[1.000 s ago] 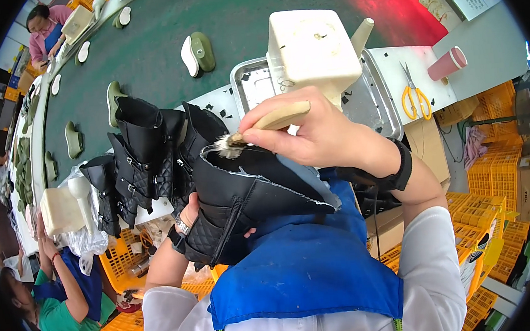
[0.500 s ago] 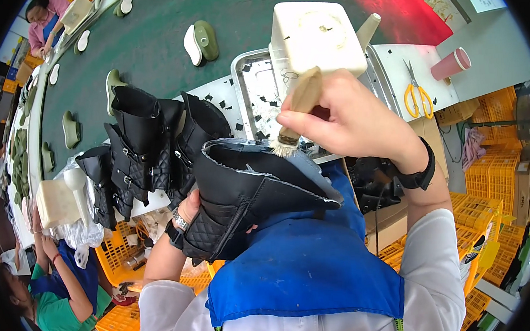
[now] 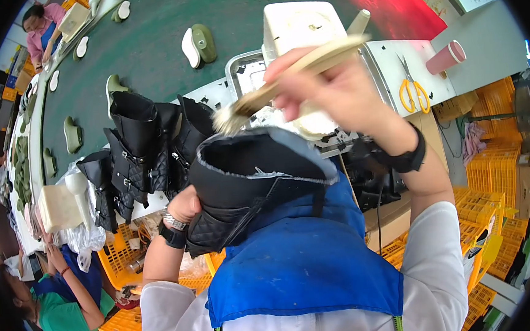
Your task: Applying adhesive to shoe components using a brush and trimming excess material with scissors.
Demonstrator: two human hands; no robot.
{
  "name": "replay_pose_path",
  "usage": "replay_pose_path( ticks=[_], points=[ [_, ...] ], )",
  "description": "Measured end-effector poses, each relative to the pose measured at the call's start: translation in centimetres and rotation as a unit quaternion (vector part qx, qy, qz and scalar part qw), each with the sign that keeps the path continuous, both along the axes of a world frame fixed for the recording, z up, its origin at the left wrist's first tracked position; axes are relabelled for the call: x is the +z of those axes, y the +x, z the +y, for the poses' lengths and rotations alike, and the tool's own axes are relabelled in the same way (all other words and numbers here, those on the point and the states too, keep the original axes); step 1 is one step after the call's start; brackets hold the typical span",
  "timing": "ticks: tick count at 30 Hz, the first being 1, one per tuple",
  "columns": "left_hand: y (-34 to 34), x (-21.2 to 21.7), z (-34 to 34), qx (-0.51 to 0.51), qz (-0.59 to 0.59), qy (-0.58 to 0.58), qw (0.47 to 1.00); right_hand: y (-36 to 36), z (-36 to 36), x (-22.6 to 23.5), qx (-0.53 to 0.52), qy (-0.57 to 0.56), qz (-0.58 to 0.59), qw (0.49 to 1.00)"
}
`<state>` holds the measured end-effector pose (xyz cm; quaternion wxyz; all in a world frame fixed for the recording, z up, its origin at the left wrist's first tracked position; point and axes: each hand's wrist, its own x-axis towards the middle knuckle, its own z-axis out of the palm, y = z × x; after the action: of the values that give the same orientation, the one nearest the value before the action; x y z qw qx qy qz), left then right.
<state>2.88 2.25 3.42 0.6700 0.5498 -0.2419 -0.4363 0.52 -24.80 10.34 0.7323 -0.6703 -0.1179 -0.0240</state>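
Note:
My left hand [image 3: 185, 205] grips the side of a black quilted boot upper [image 3: 232, 186], which I hold in front of my blue apron [image 3: 302, 264]. Its wide opening faces up and away, with a ragged whitish edge and a grey band along the far right side. A brush [image 3: 259, 99] with a wooden handle and pale bristles is in my right hand [image 3: 339, 89], whose fingers are slightly blurred. The bristles are at the far left of the opening; whether they touch the rim I cannot tell.
Several black boot uppers [image 3: 136, 128] stand at left. Beyond my right hand, a white container [image 3: 301, 24] sits in a metal tray [image 3: 237, 69] with black scraps. Yellow-handled scissors [image 3: 413, 93] and a pink cup [image 3: 446, 58] lie right. Green shoes [image 3: 204, 43] rest on a belt [image 3: 146, 48]; co-workers [image 3: 71, 296] sit left.
My right hand has swung the brush from the opening's right side to its far left edge, and the handle now lies flatter. The boot upper has tilted a little in my left hand.

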Motion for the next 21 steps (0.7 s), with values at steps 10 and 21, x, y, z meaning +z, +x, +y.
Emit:
replay_pose_path(
  ticks=[10, 21],
  points=[
    [1.7, -1.3, -0.1, 0.267, -0.652, 0.012, 0.709, -5.9, -3.9, 0.8, -0.191, 0.044, -0.031, 0.98],
    [0.7, -3.1, -0.4, 0.334, -0.67, 0.175, 0.64, -7.3, 1.3, -1.9, -0.096, -0.011, -0.013, 0.995]
  ],
)
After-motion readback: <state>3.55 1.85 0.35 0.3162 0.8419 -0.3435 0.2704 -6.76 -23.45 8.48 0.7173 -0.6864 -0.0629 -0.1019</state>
